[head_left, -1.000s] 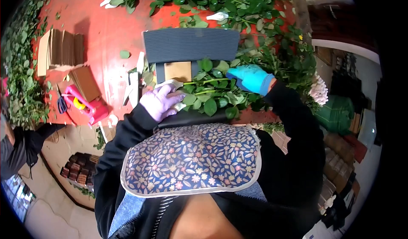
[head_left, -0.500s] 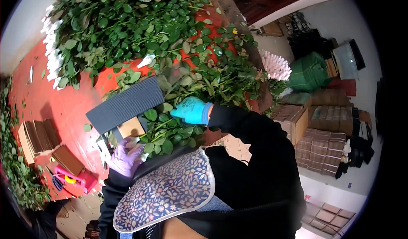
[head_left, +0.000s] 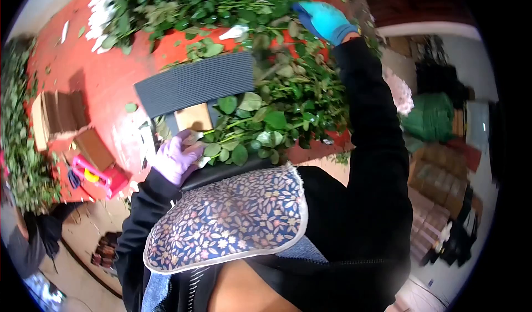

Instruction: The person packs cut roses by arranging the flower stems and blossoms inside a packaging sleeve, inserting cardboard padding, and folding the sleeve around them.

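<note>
My left hand [head_left: 176,158], in a purple glove, has its fingers bent round the left end of a bunch of leafy flower stems [head_left: 244,137]. Pale buds show beside those fingers. The bunch lies over a dark board near my body, below a ribbed dark grey panel [head_left: 194,83]. A tan block [head_left: 193,117] sits between panel and bunch. Farther off, my right hand [head_left: 324,21], gloved in turquoise, is stretched toward the big heap of leafy stems [head_left: 221,4]. Its fingers point left at the heap's edge, slightly blurred, with nothing visible in them.
Brown cardboard pieces [head_left: 60,115] and a pink object [head_left: 100,176] stand on the red table [head_left: 111,90] at left. White-wrapped heads [head_left: 102,15] edge the heap. Right lie pale pink flower heads [head_left: 399,93], a green sack [head_left: 429,117] and stacked cartons [head_left: 440,170]. Another person [head_left: 36,240] is at lower left.
My right hand has left the near bunch and reached up and away to the far heap. My left hand stays at the bunch's left end. The view has shifted.
</note>
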{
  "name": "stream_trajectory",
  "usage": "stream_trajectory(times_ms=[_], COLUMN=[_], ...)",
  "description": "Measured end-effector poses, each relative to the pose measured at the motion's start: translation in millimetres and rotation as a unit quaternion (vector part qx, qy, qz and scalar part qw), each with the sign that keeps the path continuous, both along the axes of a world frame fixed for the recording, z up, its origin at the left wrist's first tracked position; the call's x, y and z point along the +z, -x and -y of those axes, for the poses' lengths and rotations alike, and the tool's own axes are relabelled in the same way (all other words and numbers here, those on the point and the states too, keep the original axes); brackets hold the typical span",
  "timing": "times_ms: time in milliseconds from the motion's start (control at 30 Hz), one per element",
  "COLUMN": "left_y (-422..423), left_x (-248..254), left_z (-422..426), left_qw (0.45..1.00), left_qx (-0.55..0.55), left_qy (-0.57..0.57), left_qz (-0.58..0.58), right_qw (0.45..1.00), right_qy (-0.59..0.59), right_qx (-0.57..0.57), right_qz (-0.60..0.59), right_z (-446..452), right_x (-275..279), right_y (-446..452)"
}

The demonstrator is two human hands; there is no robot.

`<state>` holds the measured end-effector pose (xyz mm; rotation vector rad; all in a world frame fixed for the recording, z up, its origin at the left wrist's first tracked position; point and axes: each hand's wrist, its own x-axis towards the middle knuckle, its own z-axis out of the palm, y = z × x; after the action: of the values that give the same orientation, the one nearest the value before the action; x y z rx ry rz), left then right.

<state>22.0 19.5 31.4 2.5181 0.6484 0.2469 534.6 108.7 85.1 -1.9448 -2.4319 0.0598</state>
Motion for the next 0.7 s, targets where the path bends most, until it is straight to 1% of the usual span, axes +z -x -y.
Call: stream_trajectory(times_ms=[33, 67, 100, 167, 233, 267, 333, 433, 500, 567, 600, 633, 667, 700], left_y=[0.5, 0.8, 1.5, 1.8, 2.0, 1.3, 1.9, 3.4, -1.0, -0.5, -0.2, -1.7, -3.0, -2.3], left_x=[1.7, -3.3, 2.6, 13.8, 5.7, 5.8, 7.2, 11.3, 12.7, 0.9, 3.1, 20.1, 23.0, 24.2], left_z=[-0.7, 2.7, 6.1, 11.0, 16.4, 16.9, 16.9, 15.2, 17.4, 15.6, 14.3, 9.1, 7.0, 6.6], left_qw=[1.000, 0.999, 0.999, 0.996, 0.994, 0.994, 0.994, 0.995, 0.990, 0.990, 0.990, 0.994, 0.996, 0.997], left_qx=[0.000, 0.027, 0.046, 0.083, 0.101, 0.108, 0.100, 0.079, 0.089, 0.089, 0.077, 0.060, 0.052, 0.048], left_qy=[0.011, -0.019, -0.007, 0.016, -0.008, -0.011, -0.011, -0.047, -0.106, -0.109, -0.117, -0.086, -0.071, -0.055], left_qz=[-0.004, 0.005, -0.003, -0.020, -0.033, -0.028, -0.030, -0.025, 0.012, 0.031, 0.003, -0.013, -0.012, -0.013], right_qw=[0.999, 0.995, 0.987, 0.983, 0.956, 0.963, 0.964, 0.964, 0.962, 0.970, 0.967, 0.965, 0.963, 0.965], right_qy=[0.030, 0.083, 0.136, 0.115, 0.154, 0.117, 0.116, 0.114, 0.104, 0.062, 0.081, 0.103, 0.134, 0.127], right_qx=[0.014, -0.020, -0.054, -0.088, -0.113, -0.101, -0.073, -0.038, -0.057, -0.096, -0.117, -0.133, -0.138, -0.139], right_qz=[0.038, 0.053, 0.070, 0.116, 0.223, 0.222, 0.226, 0.238, 0.245, 0.213, 0.211, 0.203, 0.190, 0.184], right_z=[-7.4, -10.9, -11.5, -9.3, -11.3, -7.5, -10.1, -10.5, -8.9, -7.1, -7.3, -8.6, -11.1, -12.8], right_x=[-26.7, -42.4, -56.5, -76.5, -85.1, -91.6, -97.1, -95.6, -90.2, -110.4, -114.0, -113.5, -107.9, -104.7], right_y=[-14.2, -13.6, -7.4, 3.6, 12.5, 13.3, 14.3, 13.0, 17.3, 13.7, 15.0, 20.2, 21.9, 25.1])
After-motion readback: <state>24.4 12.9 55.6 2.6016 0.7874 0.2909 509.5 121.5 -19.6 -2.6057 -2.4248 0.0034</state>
